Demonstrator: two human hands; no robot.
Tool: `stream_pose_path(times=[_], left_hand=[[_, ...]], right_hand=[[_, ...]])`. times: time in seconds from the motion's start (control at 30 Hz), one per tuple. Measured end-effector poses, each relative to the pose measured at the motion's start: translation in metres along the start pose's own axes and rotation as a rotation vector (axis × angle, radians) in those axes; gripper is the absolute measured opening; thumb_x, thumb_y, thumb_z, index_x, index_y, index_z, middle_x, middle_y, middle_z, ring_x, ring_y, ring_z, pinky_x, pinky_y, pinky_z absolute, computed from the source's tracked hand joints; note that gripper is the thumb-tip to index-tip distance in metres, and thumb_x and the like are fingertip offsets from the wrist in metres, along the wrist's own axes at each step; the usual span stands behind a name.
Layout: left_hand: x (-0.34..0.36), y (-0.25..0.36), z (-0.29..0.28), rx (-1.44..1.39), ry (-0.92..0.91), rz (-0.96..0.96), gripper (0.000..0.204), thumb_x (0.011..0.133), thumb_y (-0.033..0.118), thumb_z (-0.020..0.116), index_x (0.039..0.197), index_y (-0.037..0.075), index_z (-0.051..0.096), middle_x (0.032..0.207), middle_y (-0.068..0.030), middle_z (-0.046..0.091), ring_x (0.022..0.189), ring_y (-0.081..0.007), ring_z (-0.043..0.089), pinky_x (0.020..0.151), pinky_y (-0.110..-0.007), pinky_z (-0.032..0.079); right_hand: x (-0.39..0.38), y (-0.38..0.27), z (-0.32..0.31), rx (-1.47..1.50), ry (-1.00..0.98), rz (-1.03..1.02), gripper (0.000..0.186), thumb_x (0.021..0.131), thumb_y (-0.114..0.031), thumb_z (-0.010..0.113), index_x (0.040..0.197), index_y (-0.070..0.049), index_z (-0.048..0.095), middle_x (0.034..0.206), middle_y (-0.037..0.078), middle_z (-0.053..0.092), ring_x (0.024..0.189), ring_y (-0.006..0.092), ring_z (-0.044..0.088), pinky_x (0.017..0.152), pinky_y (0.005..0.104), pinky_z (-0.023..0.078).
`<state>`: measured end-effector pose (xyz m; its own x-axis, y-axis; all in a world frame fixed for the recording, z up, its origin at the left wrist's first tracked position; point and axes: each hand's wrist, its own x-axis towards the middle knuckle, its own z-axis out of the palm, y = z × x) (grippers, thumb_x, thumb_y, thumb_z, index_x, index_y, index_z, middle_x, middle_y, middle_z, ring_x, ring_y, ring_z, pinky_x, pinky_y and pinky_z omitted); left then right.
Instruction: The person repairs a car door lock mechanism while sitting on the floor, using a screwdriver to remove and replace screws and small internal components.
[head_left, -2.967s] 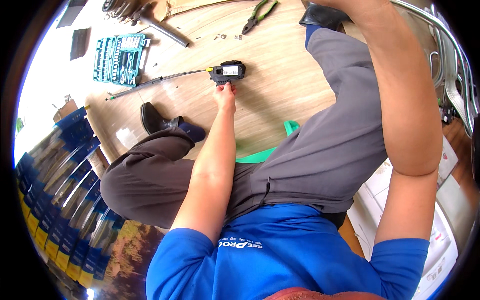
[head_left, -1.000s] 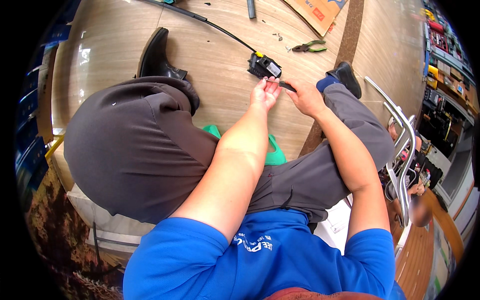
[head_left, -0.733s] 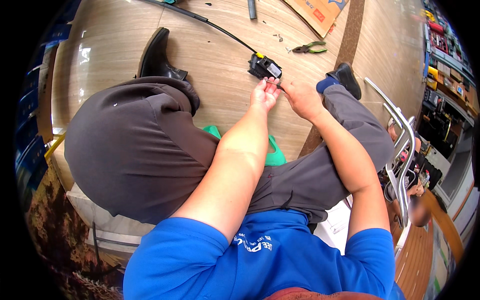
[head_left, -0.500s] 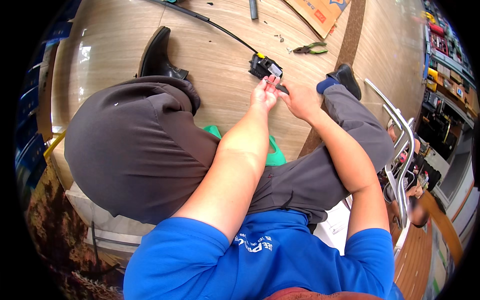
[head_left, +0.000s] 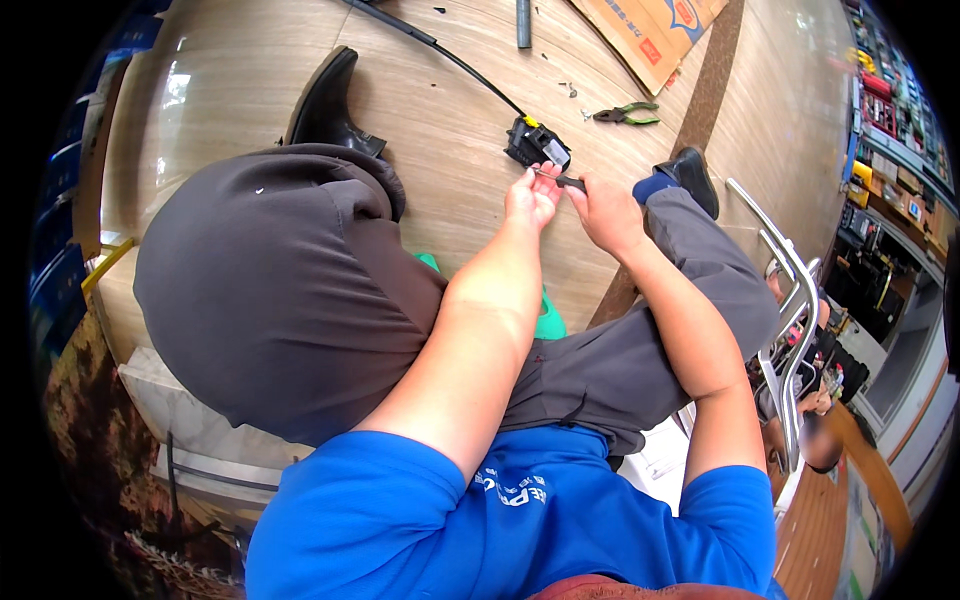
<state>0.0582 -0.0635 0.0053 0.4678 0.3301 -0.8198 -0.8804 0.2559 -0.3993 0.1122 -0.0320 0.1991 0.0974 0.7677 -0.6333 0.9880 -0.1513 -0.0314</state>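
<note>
My left hand [head_left: 536, 197] is turned palm up, its fingers curled at the thin metal end of a tool; whatever they hold there is too small to make out. My right hand [head_left: 606, 212] grips that tool by its black handle [head_left: 572, 183]. Just beyond my fingertips, a black plastic mechanism [head_left: 532, 141] with a light label and a yellow piece lies on the floor, attached to a long black cable [head_left: 462, 71]. Green-handled pliers [head_left: 625, 114] lie to its upper right, beside some small metal pieces [head_left: 568, 91].
A cardboard sheet [head_left: 640, 35] and grey tube [head_left: 523, 22] lie at the top. A black boot [head_left: 322, 100] and green plastic item [head_left: 550, 316] are near my legs. Bent metal tubes [head_left: 797, 290] and another person [head_left: 815, 432] are at right, loaded shelves [head_left: 890, 110] beyond.
Since three seconds ago my right hand has come down to meet my left, now holding the tool; my left hand has left the mechanism. Recently, only a slight shift of hands and view.
</note>
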Motion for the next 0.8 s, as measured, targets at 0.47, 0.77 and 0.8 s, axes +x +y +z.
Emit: stream_pose_path(times=[0.47, 0.77, 0.8], left_hand=[[-0.003, -0.004, 0.001, 0.019, -0.053, -0.052, 0.016, 0.099, 0.022, 0.056, 0.112, 0.013, 0.056, 0.098, -0.0067, 0.066, 0.092, -0.0226, 0.066, 0.08, -0.041, 0.053], [0.006, 0.004, -0.003, 0.06, -0.036, -0.017, 0.018, 0.101, 0.024, 0.051, 0.101, 0.009, 0.06, 0.092, -0.0065, 0.068, 0.09, -0.0224, 0.066, 0.085, -0.04, 0.054], [0.002, 0.003, -0.001, 0.035, -0.018, -0.023, 0.018, 0.101, 0.024, 0.052, 0.1, 0.009, 0.06, 0.092, -0.0066, 0.068, 0.089, -0.0224, 0.066, 0.085, -0.04, 0.054]], right_hand=[[0.009, 0.021, 0.012, 0.053, 0.08, -0.177, 0.026, 0.093, -0.023, 0.057, 0.113, -0.006, 0.057, 0.101, 0.018, 0.063, 0.094, 0.0398, 0.062, 0.079, 0.0482, 0.052], [0.004, 0.005, 0.009, 0.02, 0.233, -0.464, 0.031, 0.096, -0.03, 0.055, 0.108, -0.002, 0.059, 0.091, 0.025, 0.067, 0.087, 0.0426, 0.065, 0.077, 0.0523, 0.051], [0.005, 0.008, 0.01, -0.005, 0.158, -0.409, 0.032, 0.095, -0.031, 0.055, 0.107, -0.002, 0.059, 0.091, 0.025, 0.067, 0.086, 0.0432, 0.065, 0.077, 0.0528, 0.05]])
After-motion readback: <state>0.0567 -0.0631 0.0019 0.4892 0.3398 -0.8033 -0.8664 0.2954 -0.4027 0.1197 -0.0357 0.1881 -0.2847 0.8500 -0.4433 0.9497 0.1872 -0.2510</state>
